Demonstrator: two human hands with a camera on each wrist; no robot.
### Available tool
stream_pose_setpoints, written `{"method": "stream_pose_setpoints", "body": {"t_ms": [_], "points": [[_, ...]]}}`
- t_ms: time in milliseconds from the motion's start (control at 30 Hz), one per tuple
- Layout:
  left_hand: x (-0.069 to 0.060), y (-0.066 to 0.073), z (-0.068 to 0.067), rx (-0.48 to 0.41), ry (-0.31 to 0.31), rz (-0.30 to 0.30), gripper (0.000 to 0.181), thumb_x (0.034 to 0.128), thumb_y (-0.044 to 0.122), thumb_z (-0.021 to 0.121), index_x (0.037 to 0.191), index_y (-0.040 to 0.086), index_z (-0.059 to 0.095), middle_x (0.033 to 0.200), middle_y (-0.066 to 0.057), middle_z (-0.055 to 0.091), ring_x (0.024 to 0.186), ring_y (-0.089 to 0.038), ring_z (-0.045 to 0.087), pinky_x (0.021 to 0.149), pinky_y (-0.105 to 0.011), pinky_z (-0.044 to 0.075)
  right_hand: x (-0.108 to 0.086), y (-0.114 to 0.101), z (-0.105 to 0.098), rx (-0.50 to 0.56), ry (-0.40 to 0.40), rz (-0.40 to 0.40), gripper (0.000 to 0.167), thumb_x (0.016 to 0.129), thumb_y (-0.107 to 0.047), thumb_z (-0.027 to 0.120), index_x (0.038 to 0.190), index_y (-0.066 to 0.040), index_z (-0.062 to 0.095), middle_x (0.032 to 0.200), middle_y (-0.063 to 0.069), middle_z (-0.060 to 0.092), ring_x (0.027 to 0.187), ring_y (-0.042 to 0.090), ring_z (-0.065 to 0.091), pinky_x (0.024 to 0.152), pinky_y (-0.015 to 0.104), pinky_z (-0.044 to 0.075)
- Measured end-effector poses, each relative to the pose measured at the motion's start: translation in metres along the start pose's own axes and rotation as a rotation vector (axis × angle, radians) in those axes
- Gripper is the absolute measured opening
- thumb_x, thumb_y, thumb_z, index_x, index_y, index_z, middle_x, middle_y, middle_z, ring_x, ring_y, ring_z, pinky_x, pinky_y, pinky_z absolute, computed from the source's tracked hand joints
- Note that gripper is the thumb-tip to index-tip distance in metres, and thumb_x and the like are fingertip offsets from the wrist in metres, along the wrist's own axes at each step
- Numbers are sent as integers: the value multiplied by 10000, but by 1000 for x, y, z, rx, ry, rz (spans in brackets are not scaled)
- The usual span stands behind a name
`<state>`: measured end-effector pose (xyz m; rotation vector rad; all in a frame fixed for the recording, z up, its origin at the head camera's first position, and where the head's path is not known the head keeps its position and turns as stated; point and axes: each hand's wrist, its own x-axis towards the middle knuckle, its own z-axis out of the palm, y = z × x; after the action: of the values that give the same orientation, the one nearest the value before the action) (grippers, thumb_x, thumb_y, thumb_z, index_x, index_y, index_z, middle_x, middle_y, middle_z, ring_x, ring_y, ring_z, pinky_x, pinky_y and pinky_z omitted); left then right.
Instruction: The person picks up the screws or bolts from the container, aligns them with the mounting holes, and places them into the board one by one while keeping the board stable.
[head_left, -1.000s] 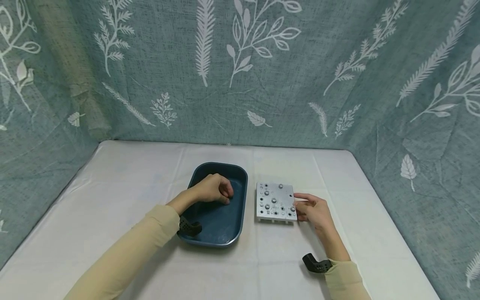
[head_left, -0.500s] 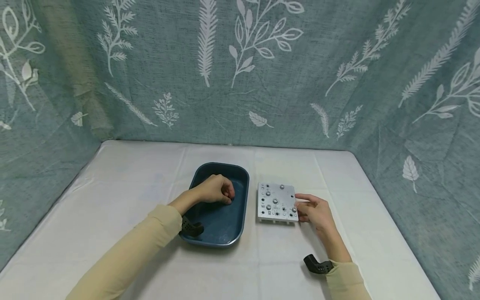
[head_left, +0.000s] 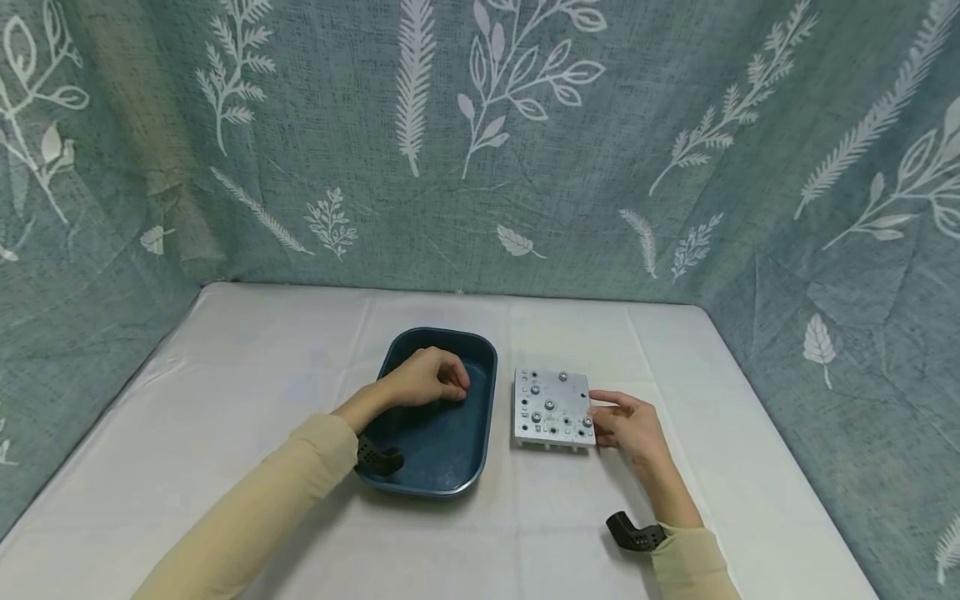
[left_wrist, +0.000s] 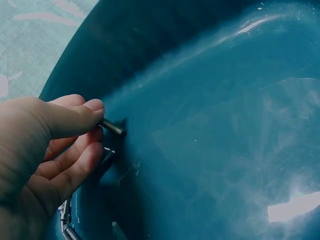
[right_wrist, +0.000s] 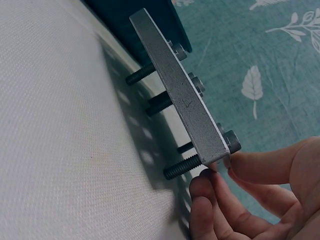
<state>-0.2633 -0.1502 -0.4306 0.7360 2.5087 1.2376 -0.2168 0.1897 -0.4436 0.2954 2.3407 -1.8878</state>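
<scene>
In the head view, my left hand (head_left: 425,377) is inside the dark blue tray (head_left: 480,417). The left wrist view shows thumb and fingertips pinching a small threaded bolt (left_wrist: 114,128), its head hidden by the fingers. My right hand (head_left: 632,427) grips the right edge of a square silver metal plate (head_left: 570,393) between thumb and fingers. Several socket-head bolts (right_wrist: 231,141) sit in holes of this plate, and their threaded ends stick out underneath. The plate stands above the cloth; whether the bolt ends touch it, I cannot tell.
More metal bolts (left_wrist: 66,215) lie in the tray under the left hand, partly hidden. A white cloth (head_left: 570,533) covers the table. Green fabric with white leaf prints (head_left: 450,217) hangs behind and along both sides. The tray stands left of the plate, a narrow gap between them.
Both hands, the tray and the plate stay almost in place. The left fingers shift very slightly inside the tray.
</scene>
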Motion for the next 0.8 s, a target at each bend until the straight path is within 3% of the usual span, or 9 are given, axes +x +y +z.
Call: {"method": "stream_pose_setpoints", "body": {"t_ms": [267, 433, 633, 800], "points": [[-1, 2, -1, 31, 25, 13, 60, 872, 52, 750, 890, 87, 705, 858, 35, 689, 790, -102, 660, 690, -283, 538, 0, -1, 0, -5, 0, 2, 325, 895, 3, 677, 1216, 45, 647, 885, 110, 697, 701, 192, 666, 580, 292, 552], [-3, 3, -3, 31, 74, 37, 38, 891, 95, 737, 923, 83, 720, 872, 61, 693, 818, -100, 665, 728, -296, 542, -1, -1, -1, -1, 4, 4, 326, 894, 5, 676, 1215, 51, 645, 885, 111, 696, 698, 191, 662, 571, 288, 549], [-4, 7, -12, -24, 170, 88, 58, 914, 94, 712, 967, 70, 713, 908, 30, 701, 844, -136, 658, 808, -353, 531, -1, -1, 0, 7, 0, -4, 332, 890, 14, 673, 1217, 59, 641, 880, 113, 694, 695, 194, 663, 570, 292, 553], [-2, 19, -17, -102, 186, 120, 123, 953, 110, 669, 1040, 26, 693, 978, -50, 696, 883, -169, 645, 808, -363, 522, -1, -3, 1, 7, 4, 3, 325, 895, 11, 674, 1215, 56, 643, 884, 115, 698, 697, 196, 666, 573, 290, 552]]}}
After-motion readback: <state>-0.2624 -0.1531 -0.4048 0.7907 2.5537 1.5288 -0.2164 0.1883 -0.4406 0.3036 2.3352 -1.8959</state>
